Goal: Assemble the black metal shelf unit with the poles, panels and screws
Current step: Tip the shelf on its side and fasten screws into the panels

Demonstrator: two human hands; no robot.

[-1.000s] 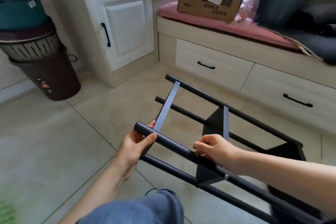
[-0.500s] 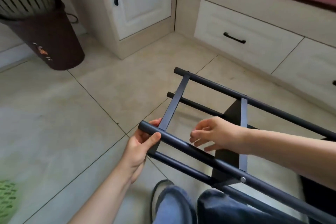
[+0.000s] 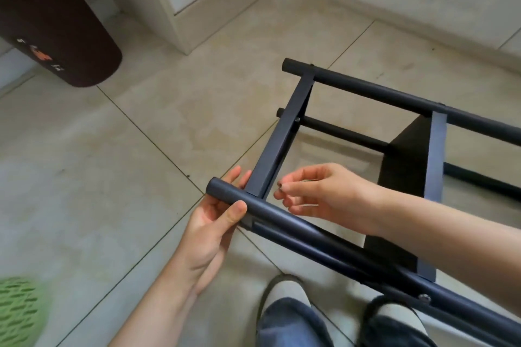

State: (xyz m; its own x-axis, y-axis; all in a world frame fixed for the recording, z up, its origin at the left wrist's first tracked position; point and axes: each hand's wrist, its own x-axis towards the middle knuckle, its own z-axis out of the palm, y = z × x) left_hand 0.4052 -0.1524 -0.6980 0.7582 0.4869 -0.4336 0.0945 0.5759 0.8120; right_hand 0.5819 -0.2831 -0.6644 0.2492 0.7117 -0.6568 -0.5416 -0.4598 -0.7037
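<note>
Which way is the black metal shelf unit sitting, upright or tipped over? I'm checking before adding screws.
Tipped over: the black metal shelf unit has its poles running nearly level above the tiled floor.

Your poles [image 3: 324, 229] run off right edge; speck pinched in your right hand [image 3: 318, 194] too small to identify; green thing [image 3: 17, 310] blurred.
</note>
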